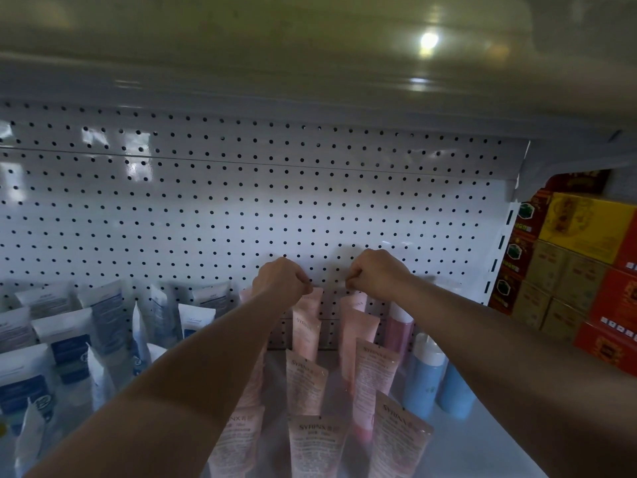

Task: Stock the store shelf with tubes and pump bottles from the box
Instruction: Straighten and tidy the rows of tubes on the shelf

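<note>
The head view looks into a white shelf bay with a pegboard [241, 201] for its back wall and another shelf overhead. Both arms reach to the back of the bay. The left hand [281, 279] pinches the top edge of the rearmost pink tube [312, 303] in the middle row, and the right hand [374, 272] pinches the top of the rearmost pink tube in the next row [355, 305]; both fists are curled tight, and each tube stands against the pegboard. In my judgement the person is seating or straightening the back of these two rows. Much of the stocking looks done: three rows of pink tubes [305, 381] run from the pegboard toward the front edge, standing cap-down and leaning a little. To the left, white-and-blue tubes [69, 343] fill that side in several rows. To the right of the pink rows stand a pink bottle [400, 326] near the back and blue bottles [425, 377] in front of it; whether they have pumps I cannot tell. The shelf floor [458, 443] to the right front is bare, so there seems room for more bottles. The box is not in view, so what remains in it cannot be judged. Red and yellow cartons [582, 257] sit in the neighbouring bay.
</note>
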Tool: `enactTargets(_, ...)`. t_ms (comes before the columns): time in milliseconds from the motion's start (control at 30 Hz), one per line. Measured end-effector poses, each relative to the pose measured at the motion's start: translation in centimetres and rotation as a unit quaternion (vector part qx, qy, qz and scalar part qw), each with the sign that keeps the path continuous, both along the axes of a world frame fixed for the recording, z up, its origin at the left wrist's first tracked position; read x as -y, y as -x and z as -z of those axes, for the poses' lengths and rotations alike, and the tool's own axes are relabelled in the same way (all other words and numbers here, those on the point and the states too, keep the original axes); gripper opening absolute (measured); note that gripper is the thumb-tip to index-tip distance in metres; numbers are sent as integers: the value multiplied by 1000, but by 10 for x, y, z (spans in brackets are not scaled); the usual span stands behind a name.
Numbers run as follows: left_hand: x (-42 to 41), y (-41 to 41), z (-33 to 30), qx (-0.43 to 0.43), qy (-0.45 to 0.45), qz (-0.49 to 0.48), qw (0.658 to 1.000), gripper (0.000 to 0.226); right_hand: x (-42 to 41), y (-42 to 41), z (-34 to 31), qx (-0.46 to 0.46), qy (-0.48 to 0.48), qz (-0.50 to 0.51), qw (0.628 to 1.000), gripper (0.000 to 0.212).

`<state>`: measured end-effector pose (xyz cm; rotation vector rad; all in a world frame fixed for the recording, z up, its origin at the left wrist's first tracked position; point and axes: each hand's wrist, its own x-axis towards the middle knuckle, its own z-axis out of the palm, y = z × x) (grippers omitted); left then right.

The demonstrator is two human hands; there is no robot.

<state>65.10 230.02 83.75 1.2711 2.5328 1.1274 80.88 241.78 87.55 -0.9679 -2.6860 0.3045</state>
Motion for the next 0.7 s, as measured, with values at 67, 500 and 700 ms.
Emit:
enactTargets(67,1,-1,-1,0,1,-1,1000,10,-1,-3,-3,-6,31,-19,999,8)
enactTargets(500,-1,-2,-3,8,11,-8,1000,10,-8,-5,4,16,60,-29,998,16)
enactTargets(700,-1,-2,-5,-3,15,-8,1000,8,-8,-3,10,4,19,-20,1000,13)
